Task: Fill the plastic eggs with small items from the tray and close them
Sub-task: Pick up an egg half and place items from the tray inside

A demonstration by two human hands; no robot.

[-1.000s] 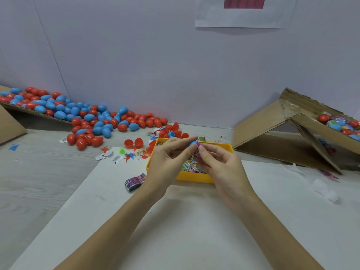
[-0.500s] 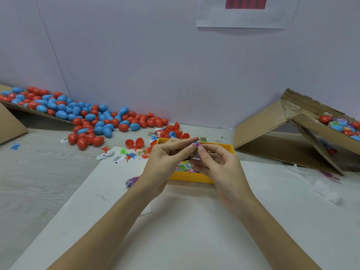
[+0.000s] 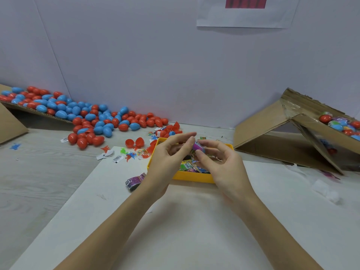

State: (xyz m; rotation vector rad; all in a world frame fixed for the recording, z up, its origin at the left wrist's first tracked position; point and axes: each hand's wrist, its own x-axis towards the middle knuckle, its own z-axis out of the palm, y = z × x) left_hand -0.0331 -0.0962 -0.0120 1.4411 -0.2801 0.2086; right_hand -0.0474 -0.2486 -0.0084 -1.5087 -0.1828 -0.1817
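Both hands meet over the yellow tray, which holds several small colourful packets. My left hand and my right hand pinch a small purple and blue item between fingertips and thumbs, just above the tray's far part. I cannot tell whether it is a wrapped toy or an egg half. An open red egg lies on the table left of the tray. A big pile of red and blue plastic eggs spreads along the back left.
A white board covers the table under my arms. A tipped cardboard box at the right holds filled eggs. Small toys and paper scraps lie left of the tray, with a purple packet nearer me. Cardboard ramp at far left.
Both hands stay over the tray, working the small item; my fingers have spread a little and the purple item shows more plainly between them.
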